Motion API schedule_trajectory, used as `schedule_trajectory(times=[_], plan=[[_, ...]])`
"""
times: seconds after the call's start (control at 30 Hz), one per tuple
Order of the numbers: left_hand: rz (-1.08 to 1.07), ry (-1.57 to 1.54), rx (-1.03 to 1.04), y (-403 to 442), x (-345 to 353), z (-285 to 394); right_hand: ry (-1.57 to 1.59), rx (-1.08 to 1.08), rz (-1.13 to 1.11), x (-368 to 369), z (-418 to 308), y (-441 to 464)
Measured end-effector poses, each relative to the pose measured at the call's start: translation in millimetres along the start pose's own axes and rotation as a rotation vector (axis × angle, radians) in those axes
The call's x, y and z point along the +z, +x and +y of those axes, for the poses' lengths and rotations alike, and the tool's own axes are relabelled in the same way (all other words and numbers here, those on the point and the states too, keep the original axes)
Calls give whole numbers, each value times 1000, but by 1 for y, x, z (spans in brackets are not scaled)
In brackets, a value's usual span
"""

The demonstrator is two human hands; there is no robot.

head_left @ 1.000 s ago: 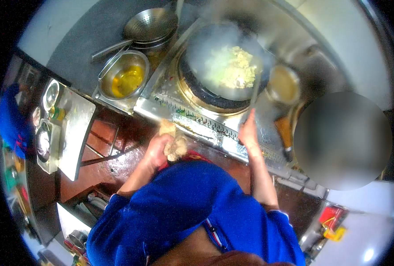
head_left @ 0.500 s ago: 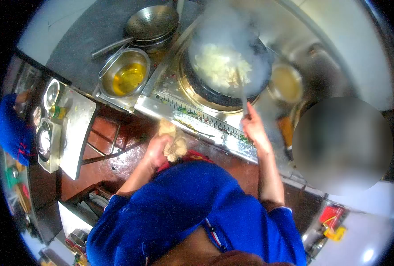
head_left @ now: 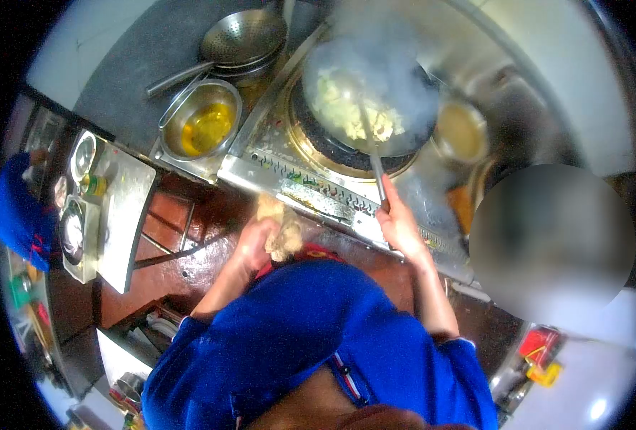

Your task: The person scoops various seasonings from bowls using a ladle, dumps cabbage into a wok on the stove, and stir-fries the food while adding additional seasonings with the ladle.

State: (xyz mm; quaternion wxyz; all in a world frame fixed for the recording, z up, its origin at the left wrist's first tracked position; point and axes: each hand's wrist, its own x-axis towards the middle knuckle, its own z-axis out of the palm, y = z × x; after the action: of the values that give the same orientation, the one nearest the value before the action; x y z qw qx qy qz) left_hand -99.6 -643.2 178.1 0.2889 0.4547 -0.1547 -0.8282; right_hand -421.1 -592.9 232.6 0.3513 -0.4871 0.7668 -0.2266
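Observation:
My right hand (head_left: 402,228) is closed round the handle of a long metal ladle (head_left: 372,147), which reaches into the wok (head_left: 420,129). Steam and food blur the ladle's far end. Pale, chopped food (head_left: 354,107) lies in the wok, which sits on the round burner ring (head_left: 300,136) of a steel stove. Lower down, in front of my body, my left hand (head_left: 256,242) grips a folded tan cloth (head_left: 283,239), well apart from the wok.
Left of the stove stand a steel bowl of yellow oil (head_left: 207,129) and a perforated strainer (head_left: 243,37). A round pan (head_left: 461,132) is right of the wok. At far left, a person in blue (head_left: 21,208) is beside a metal table (head_left: 128,215). A blurred disc covers the right side.
My right hand has drawn back toward my body and a little left, pulling the ladle's handle with it. The food in the wok has shifted. My left hand and the cloth stay put.

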Motion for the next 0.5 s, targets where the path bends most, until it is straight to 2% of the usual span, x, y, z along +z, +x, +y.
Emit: schedule_trajectory(times=[0.07, 0.13, 0.2, 0.27, 0.33, 0.4, 0.5], plan=[[24, 69, -7, -19, 25, 18, 105, 89, -106, 1, 0, -3], [30, 88, -12, -21, 30, 20, -33, 47, 27, -5, 24, 22], [27, 46, 5, -8, 18, 11, -229, -123, 155, -34, 47, 31], [26, -36, 31, 18, -12, -13, -485, 67, 79, -95, 3, -1], [32, -53, 13, 10, -15, -9, -563, -127, 198, -145, 12, -31], [32, -61, 15, 6, -17, -5, -680, -203, 198, -180, 7, -56], [50, -41, 27, 2, -20, -3, -798, -101, 125, -171, 26, -38]])
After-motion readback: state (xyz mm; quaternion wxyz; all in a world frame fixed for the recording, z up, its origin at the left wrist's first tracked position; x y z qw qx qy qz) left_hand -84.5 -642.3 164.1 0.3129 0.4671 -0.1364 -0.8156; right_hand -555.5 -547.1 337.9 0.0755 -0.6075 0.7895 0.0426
